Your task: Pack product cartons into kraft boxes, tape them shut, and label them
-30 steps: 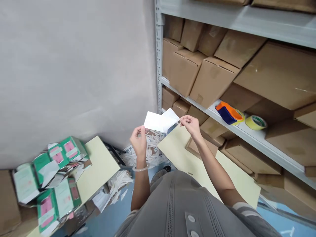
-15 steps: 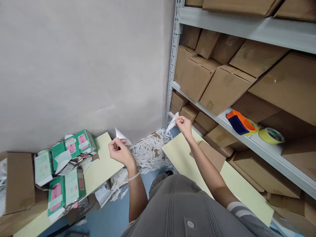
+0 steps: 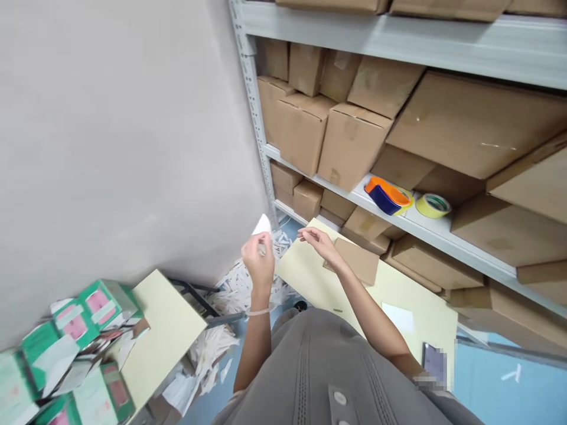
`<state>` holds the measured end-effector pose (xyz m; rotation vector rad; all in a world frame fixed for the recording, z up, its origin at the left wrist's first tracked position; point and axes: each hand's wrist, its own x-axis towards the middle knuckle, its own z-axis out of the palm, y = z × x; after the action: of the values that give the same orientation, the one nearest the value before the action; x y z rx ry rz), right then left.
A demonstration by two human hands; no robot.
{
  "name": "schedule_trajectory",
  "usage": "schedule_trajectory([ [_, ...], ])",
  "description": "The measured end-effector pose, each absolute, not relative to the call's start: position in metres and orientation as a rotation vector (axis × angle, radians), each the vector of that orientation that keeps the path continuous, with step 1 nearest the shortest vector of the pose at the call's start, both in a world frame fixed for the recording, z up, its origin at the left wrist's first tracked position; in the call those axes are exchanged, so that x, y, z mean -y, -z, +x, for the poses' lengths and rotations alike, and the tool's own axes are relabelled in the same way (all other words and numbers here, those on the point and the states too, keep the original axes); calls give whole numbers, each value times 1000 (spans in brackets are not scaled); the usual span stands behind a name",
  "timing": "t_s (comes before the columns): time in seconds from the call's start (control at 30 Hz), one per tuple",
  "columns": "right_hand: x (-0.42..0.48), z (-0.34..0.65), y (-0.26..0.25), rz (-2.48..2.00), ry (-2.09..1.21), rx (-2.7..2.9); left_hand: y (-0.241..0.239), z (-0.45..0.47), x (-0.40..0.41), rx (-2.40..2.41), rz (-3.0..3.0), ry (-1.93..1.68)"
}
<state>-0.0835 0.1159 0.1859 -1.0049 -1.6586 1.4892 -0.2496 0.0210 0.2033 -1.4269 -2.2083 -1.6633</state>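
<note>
My left hand (image 3: 259,260) is raised in front of me, its fingers closed on a small white piece of paper (image 3: 262,225) that sticks up above them. A thin bangle circles that wrist. My right hand (image 3: 316,241) hovers just to the right, a short gap away, over the pale yellow board (image 3: 310,271). Its fingertips are pinched together and I cannot see anything between them. Below both hands a heap of white paper strips (image 3: 241,286) lies on the blue floor by the wall.
A flat cardboard box (image 3: 358,260), a white sheet (image 3: 398,317) and a phone (image 3: 433,361) lie on the yellow board. Green and pink boxes (image 3: 84,330) pile on another board (image 3: 166,321) at left. The metal shelf (image 3: 398,221) holds cartons, an orange tape dispenser (image 3: 384,195) and a yellow tape roll (image 3: 433,205).
The white paper held between both hands has come apart. My left hand keeps a white piece; the strip in my right hand no longer shows. Both hands have drawn close together again.
</note>
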Motion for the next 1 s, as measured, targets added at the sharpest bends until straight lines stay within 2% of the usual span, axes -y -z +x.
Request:
schedule_trajectory([
  [0.07,-105,-71,-195,-1027,-1547,1535,-204,-220,-33,2148,-1794,1555],
  [0.2,-94,-38,-198,-1163,-1434,1286,-204,-164,-48,1975,-2340,1365],
  [0.43,-84,38,-172,-1397,-1235,789,-193,-118,-68,1801,-2803,1248],
  [0.6,-66,75,-176,-1395,-1072,752,-174,-104,-97,1853,-2839,1664],
  [0.87,-52,116,-180,-1419,-1161,1042,-118,-73,-142,2543,-2790,2151],
  [1.0,-60,131,-160,-1551,-1105,1098,-104,-70,-147,2660,-2710,2130],
])
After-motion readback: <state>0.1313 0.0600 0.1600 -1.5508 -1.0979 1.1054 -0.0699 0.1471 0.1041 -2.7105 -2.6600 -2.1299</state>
